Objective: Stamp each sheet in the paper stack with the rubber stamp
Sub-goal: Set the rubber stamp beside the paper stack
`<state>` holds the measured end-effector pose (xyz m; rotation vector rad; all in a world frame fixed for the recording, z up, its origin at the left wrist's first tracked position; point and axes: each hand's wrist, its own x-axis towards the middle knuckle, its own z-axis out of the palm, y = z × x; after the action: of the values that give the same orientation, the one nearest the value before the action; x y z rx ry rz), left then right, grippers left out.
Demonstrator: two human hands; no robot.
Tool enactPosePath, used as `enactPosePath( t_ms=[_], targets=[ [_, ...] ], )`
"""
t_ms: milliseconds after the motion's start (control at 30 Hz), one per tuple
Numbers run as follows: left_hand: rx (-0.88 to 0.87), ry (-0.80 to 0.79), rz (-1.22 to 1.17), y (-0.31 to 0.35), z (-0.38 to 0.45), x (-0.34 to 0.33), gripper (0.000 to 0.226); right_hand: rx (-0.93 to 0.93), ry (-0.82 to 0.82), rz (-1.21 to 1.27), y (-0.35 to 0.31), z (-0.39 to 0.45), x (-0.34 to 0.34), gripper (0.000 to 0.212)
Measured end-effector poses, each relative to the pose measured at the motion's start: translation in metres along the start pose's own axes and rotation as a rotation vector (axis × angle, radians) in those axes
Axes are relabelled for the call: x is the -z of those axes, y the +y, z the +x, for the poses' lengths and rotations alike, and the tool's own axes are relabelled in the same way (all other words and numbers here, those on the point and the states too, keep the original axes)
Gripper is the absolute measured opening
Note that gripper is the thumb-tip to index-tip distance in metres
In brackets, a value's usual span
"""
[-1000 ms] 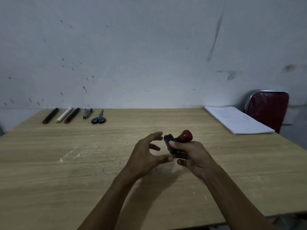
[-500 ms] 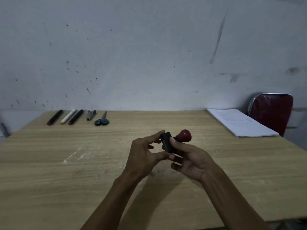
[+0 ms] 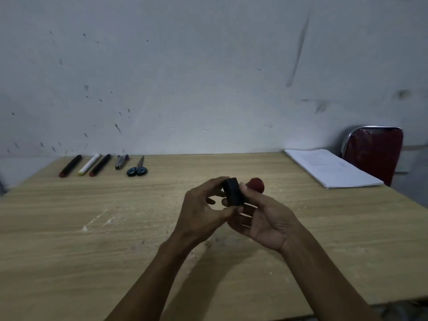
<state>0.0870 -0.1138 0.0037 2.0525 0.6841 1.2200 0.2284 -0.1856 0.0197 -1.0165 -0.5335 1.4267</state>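
The rubber stamp (image 3: 234, 192) has a black block base and a red round knob, and is held sideways above the middle of the wooden table (image 3: 92, 239). My right hand (image 3: 266, 218) grips it around the neck, knob pointing right. My left hand (image 3: 201, 212) pinches the black base, forefinger on its top and thumb at its lower edge. The white paper stack (image 3: 331, 167) lies flat at the table's far right corner, well away from both hands.
Along the far left edge lie three markers (image 3: 85, 165), a small grey stapler-like item (image 3: 121, 162) and blue-handled scissors (image 3: 137, 169). A red chair (image 3: 375, 151) stands behind the paper stack. A grey wall rises behind the table.
My left hand has closed in from open and apart to pinching the stamp's black base. Both hands and the stamp stay at about the same spot above the table.
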Motion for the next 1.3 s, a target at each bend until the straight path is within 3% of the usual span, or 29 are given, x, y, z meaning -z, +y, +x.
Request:
enactPosePath(
  t_ms=[133, 400, 500, 600, 700, 867, 1300],
  targets=[
    [0.049, 0.012, -0.078, 0.0, 0.004, 0.0, 0.055, -0.011, -0.012, 0.018, -0.015, -0.001, 0.007, 0.042],
    [0.182, -0.084, -0.229, -0.011, 0.021, -0.019, 0.049, 0.331, 0.228, -0.304, -0.036, 0.005, 0.02, 0.026],
    [0.218, -0.176, -0.147, -0.022, 0.033, -0.031, 0.06, 0.428, 0.351, -0.458, -0.039, 0.014, 0.027, 0.026],
    [0.284, -0.243, -0.072, -0.033, 0.047, -0.041, 0.086, 0.529, 0.499, -0.722, -0.041, 0.036, 0.047, 0.033],
    [0.294, -0.245, -0.064, -0.04, 0.065, -0.047, 0.083, 0.612, 0.67, -0.98, -0.051, 0.062, 0.073, 0.038],
    [0.283, -0.284, -0.06, -0.056, 0.101, -0.066, 0.064, 0.593, 0.891, -1.068, -0.08, 0.106, 0.119, 0.043],
    [0.232, -0.339, -0.012, -0.126, 0.213, -0.133, 0.042, 0.556, 1.052, -1.186, -0.155, 0.245, 0.208, 0.036]
  ],
)
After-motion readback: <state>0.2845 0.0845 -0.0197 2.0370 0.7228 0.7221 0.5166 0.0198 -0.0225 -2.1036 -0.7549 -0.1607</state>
